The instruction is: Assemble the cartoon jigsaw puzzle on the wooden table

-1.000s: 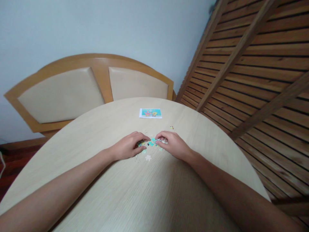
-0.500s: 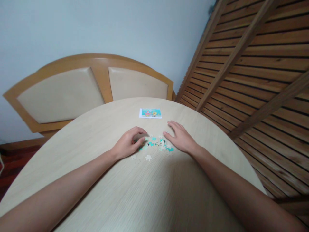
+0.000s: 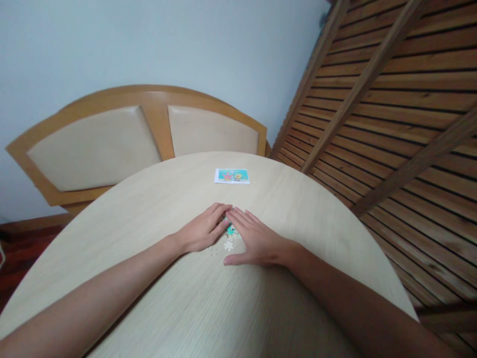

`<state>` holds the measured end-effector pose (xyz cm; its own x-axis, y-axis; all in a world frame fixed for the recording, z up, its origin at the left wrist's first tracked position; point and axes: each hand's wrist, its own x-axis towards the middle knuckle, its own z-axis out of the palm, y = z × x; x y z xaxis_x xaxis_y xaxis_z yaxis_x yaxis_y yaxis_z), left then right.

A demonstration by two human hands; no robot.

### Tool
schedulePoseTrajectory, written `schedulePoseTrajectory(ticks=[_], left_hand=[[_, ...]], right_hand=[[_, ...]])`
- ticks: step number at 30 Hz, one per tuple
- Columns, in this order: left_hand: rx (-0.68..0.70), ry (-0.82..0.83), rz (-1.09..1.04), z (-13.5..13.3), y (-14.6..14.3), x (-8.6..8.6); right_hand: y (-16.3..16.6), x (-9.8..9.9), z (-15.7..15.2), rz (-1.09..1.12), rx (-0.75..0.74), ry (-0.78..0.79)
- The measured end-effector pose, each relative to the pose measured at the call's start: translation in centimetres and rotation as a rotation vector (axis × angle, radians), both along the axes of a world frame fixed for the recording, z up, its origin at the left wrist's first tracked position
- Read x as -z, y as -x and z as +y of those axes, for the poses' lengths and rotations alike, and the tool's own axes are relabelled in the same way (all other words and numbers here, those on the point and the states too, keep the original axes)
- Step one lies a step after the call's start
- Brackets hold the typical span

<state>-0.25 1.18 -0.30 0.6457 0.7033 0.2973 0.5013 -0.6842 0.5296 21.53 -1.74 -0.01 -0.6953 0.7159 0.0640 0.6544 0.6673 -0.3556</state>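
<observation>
My left hand [image 3: 203, 229] lies flat on the round table [image 3: 156, 209], fingers stretched and touching the tips of my right hand [image 3: 253, 241]. The right hand is also flat and open, palm down, covering most of a small heap of jigsaw pieces [image 3: 228, 237]. Only a few teal and white pieces show in the gap between the two hands, one white piece nearest me. Neither hand grips anything.
A small printed picture card [image 3: 232, 175] lies farther back on the table. A padded wooden bench back [image 3: 145, 134] stands behind the table against the pale wall. A slatted wooden partition [image 3: 391, 99] runs along the right.
My right hand swept leftward from the table's right side over the scattered pieces, bunching them against my left hand, whose fingers uncurled and flattened.
</observation>
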Motion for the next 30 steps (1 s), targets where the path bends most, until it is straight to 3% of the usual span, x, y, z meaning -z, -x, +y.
schedulePoseTrajectory(ticks=[5, 11, 15, 19, 28, 30], left_hand=[[-0.161, 0.208, -0.287, 0.1, -1.1, 0.4], [-0.149, 0.41, -0.617, 0.9, -1.2, 0.8], [-0.232, 0.367, -0.723, 1.4, -0.8, 1.0], [-0.418, 0.249, -0.723, 2.4, 0.9, 0.7], [-0.762, 0.231, -0.687, 7.0, 8.4, 0.2], [-0.837, 0.133, -0.6, 7.6, 10.1, 0.3]], right_hand=[[1.7, 1.2, -0.2, 0.072, 0.104, -0.072], [4.2, 0.7, -0.1, 0.12, 0.154, -0.096], [6.6, 0.5, 0.3, 0.181, 0.189, -0.147], [9.6, 0.7, 1.2, 0.197, 0.244, -0.212], [17.2, 0.7, 6.3, 0.152, 0.189, -0.189], [18.7, 0.7, 7.9, 0.163, 0.171, -0.161]])
